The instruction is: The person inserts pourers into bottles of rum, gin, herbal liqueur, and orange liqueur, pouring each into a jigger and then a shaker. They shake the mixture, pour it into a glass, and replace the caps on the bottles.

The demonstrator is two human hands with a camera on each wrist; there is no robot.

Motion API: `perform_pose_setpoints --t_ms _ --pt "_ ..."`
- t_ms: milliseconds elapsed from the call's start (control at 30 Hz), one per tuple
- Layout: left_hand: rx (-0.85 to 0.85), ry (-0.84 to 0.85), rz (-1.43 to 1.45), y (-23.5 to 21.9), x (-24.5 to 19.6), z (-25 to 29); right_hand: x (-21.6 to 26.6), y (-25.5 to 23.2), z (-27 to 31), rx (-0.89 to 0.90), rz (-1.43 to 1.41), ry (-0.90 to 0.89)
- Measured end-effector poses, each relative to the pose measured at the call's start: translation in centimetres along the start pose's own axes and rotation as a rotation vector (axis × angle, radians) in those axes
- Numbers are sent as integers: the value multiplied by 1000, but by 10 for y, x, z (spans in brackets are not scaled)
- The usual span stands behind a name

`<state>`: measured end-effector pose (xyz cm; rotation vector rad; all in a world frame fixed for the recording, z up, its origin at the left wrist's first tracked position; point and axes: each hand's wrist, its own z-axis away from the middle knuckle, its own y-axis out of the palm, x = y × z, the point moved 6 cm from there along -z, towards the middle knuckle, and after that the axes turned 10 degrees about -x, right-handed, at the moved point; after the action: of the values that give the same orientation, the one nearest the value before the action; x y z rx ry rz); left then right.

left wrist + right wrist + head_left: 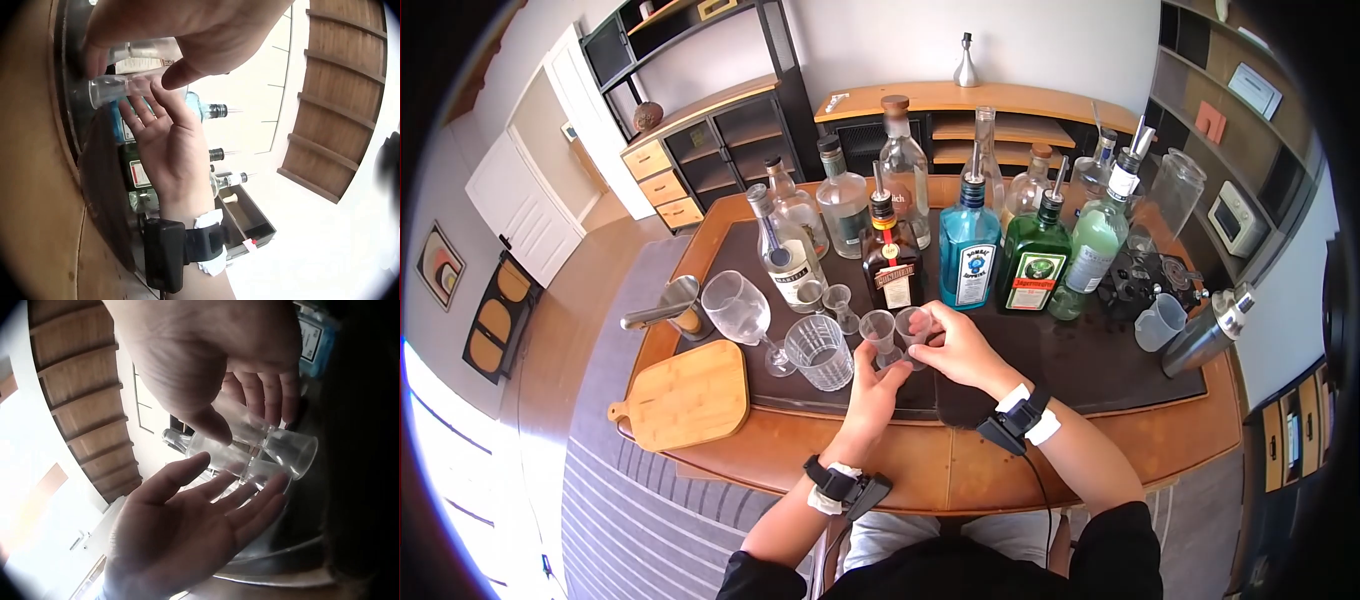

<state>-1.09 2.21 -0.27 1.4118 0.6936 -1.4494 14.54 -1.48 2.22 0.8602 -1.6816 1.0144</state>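
Two clear hourglass-shaped jiggers stand side by side at the mat's front edge. My left hand holds the left jigger loosely, thumb on the near side and fingers round the far side. With thumb and fingers, my right hand holds the right jigger by its upper cup. In the right wrist view the jiggers overlap, and the lower cup of the right jigger shows below my fingers. A ribbed tumbler is left of my left hand, with two more small jiggers behind it.
Behind my hands several bottles stand in rows, among them a blue bottle and a green bottle. To the left are a stemmed glass, a metal shaker tin and a wooden board. A steel shaker stands right, beside a plastic jug.
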Motion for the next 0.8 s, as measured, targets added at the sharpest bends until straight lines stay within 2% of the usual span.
perform_pose_setpoints --t_ms 100,200,367,467,633,733,800 --pt "-31 -15 -2 -3 2 -2 13 -6 0 4 56 -112" --pt "1 11 -39 -3 3 -5 26 -10 -2 24 129 -133" --pt "29 33 -98 0 6 -12 58 -2 -9 15 485 -500" --pt "24 51 -86 0 9 -12 75 6 -18 133 667 -491" --pt "-30 76 -23 -11 11 15 76 20 -34 261 690 -483" --pt "61 58 -67 -18 12 45 77 28 -37 372 755 -389" --pt "53 91 -57 -27 18 60 76 32 -41 376 780 -431"
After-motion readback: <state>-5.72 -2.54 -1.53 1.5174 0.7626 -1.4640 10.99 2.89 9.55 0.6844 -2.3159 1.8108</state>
